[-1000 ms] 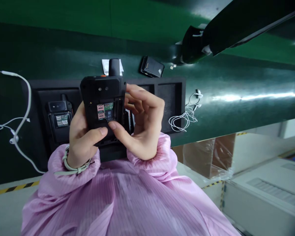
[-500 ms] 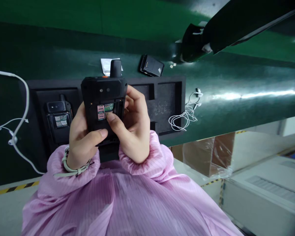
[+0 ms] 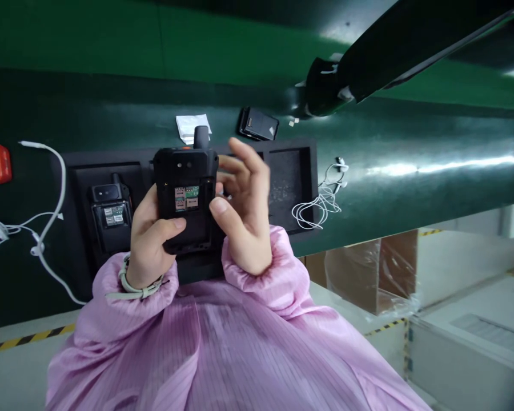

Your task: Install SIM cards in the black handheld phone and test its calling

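Device (image 3: 195, 229): black, open-backed, antenna (image 3: 201, 137) at one o'clock
Left hand (image 3: 151, 242): grip closed on device
Right hand (image 3: 249, 214): grip half-open, hold unclear

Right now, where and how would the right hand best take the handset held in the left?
By the long right edge of the handset, coming from the right, I'd say. The left hand wraps the opposite edge, and the flat, slab-like body suits a side pinch; keep the right thumb off the exposed card slots.
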Demonstrator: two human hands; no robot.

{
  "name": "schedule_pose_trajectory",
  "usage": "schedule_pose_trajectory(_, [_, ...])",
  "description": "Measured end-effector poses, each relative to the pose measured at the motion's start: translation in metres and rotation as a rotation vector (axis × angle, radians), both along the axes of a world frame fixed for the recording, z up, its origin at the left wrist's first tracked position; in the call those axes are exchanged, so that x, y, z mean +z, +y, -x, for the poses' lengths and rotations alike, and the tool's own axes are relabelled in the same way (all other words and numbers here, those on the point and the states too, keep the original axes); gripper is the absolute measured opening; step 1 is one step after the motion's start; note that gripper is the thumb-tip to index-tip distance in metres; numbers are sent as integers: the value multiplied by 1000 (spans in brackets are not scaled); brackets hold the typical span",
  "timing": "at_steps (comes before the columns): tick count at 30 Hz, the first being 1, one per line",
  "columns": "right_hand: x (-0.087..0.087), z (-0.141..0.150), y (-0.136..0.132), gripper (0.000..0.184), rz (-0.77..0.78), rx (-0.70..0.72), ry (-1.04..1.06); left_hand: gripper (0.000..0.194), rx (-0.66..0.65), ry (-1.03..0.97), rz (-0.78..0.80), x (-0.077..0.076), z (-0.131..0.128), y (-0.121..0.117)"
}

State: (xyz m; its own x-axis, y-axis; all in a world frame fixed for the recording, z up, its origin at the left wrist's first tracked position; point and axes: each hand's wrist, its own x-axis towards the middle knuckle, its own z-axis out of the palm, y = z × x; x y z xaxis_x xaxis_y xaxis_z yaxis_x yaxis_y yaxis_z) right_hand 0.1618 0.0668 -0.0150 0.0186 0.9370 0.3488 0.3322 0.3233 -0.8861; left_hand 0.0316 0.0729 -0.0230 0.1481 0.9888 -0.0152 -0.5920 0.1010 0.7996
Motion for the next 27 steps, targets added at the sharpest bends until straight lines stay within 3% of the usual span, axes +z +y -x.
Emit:
schedule_pose_trajectory(2, [1,-1,-1,42,-120,-80,-22,40,25,-15,-12,1,-2,1])
schedule_pose_trajectory(4, [1,3,-3,44,-131,-103,-33,39,62,-18,-37,0,-3,2])
schedule_pose_trajectory(7, [-1,14,-6,57,29,-56,79,37,100,9,-106,-7,-4,2])
schedule_pose_trajectory(11, [0,27,-5,57,174,15,283,42,135,67,-225,-16,-3,2])
schedule_pose_trajectory(17, [3,34,2,54,232,36,427,42,183,187,-255,-13,-3,1])
schedule_pose_trajectory(27, [13,35,5,51,347,98,613,45,177,42,-333,-6,-4,2])
